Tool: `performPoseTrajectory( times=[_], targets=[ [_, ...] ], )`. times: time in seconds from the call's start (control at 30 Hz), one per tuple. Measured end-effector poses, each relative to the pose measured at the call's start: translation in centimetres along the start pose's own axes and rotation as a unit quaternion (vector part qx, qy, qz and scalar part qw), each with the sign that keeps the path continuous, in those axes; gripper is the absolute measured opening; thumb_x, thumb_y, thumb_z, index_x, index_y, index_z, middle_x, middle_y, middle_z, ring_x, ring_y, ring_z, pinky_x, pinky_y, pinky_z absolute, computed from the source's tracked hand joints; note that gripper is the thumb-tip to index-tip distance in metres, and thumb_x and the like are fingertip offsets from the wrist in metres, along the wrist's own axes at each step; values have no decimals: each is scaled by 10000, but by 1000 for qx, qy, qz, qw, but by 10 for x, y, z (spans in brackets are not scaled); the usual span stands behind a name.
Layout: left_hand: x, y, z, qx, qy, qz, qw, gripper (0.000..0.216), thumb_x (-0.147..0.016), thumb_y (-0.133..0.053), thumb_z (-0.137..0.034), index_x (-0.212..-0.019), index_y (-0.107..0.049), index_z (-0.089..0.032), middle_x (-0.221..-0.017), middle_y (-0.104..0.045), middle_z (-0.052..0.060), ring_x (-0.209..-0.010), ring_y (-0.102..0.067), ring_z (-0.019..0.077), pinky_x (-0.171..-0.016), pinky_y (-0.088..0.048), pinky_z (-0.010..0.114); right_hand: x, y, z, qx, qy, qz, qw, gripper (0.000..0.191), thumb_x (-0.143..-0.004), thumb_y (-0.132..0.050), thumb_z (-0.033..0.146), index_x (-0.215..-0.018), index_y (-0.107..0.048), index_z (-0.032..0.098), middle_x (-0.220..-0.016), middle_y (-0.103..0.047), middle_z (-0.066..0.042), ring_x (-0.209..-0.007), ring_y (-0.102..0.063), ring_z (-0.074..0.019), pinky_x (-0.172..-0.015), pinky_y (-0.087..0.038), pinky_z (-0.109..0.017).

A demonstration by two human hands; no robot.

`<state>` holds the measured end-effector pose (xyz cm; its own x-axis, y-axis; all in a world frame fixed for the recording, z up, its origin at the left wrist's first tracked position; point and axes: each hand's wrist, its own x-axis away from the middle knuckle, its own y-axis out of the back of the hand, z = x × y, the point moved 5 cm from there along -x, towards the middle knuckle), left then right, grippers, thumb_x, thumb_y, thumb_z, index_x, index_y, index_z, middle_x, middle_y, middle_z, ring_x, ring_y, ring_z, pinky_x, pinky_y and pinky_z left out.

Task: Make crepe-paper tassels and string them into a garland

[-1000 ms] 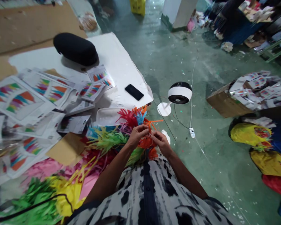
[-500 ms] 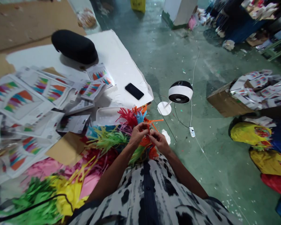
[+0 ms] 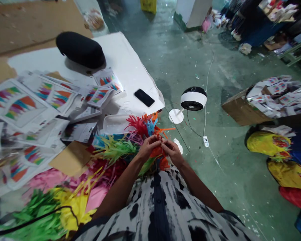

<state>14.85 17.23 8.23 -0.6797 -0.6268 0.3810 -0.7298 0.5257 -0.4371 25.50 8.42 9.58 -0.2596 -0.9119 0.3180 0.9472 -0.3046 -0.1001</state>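
Both my hands meet over my lap at the table's corner. My left hand (image 3: 149, 146) is closed, its fingertips pinching an orange paper tassel (image 3: 158, 151). Close against it, my right hand (image 3: 172, 151) pinches the same orange paper, fingertips nearly touching the left ones. The exact spot they grip is too small to make out. A bunch of red fringed paper (image 3: 136, 125) and light-blue fringe (image 3: 152, 125) lies just beyond the fingers. Green paper fringe (image 3: 117, 147) spreads left of my left hand, over darker red strips.
On the white table (image 3: 125, 57) are a phone (image 3: 144, 97), a black case (image 3: 80, 49), a plastic tray (image 3: 115, 124) and printed packages (image 3: 22, 103). A white fan (image 3: 193, 98) stands on the floor, its cord nearby. A carton of packages (image 3: 245, 107) sits at right.
My left hand has lowered slightly and its fingers have tilted down toward the right hand. The orange paper that rose between the fingers now sits lower. The surroundings look the same.
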Motion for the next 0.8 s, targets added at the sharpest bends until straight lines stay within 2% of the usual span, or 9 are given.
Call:
performPoseTrajectory(
  times=[0.07,0.13,0.2,0.23,0.53,0.7,0.8],
  targets=[
    [-1,4,0,-16,-6,-4,1000,347,-759,-831,-442,-907,-667,-174,-921,-719,32,-845,-660,159,-834,-526,287,0,2,1,25,9,-16,1000,365,-927,-649,589,-840,-588,240,-696,-576,24,-538,-426,-121,-514,-356,-265],
    [-3,9,-2,-38,-16,-11,999,364,-777,-826,-471,-917,-663,-177,-911,-718,23,-830,-651,147,-828,-516,277,1,5,5,60,26,-42,997,343,-930,-655,561,-838,-620,233,-928,-668,-29,-614,-486,-125,-560,-400,-271],
    [-4,13,-3,-62,-22,-10,998,388,-772,-829,-496,-911,-657,-177,-876,-708,13,-789,-637,138,-785,-509,266,2,8,10,102,44,-70,991,305,-937,-659,520,-848,-657,229,-1159,-663,-66,-695,-532,-134,-617,-440,-283],
    [-4,14,-4,-76,-23,-5,997,397,-765,-832,-503,-906,-657,-175,-855,-702,10,-769,-631,137,-764,-505,263,2,9,13,123,52,-81,988,284,-942,-659,499,-853,-671,230,-1210,-650,-74,-714,-542,-138,-636,-451,-289],
    [4,13,-2,-206,-52,21,977,254,-817,-779,-392,-914,-696,-173,-880,-699,26,-790,-643,158,-761,-509,271,-1,11,21,233,84,-117,962,194,-950,-629,375,-820,-669,237,-1060,-709,-71,-799,-602,-184,-745,-481,-318],
    [10,6,-11,-266,-83,20,960,176,-852,-739,-350,-892,-718,-180,-874,-700,25,-819,-625,166,-780,-480,267,-2,13,15,239,68,-128,960,163,-910,-641,367,-832,-681,231,-1001,-737,-57,-730,-602,-169,-695,-483,-296],
    [12,4,-14,-279,-100,15,955,240,-941,-643,-391,-853,-713,-179,-859,-690,20,-837,-615,162,-792,-465,266,0,13,11,221,45,-126,966,204,-901,-639,404,-852,-694,213,-878,-736,-27,-595,-562,-131,-593,-460,-262]
  ],
)
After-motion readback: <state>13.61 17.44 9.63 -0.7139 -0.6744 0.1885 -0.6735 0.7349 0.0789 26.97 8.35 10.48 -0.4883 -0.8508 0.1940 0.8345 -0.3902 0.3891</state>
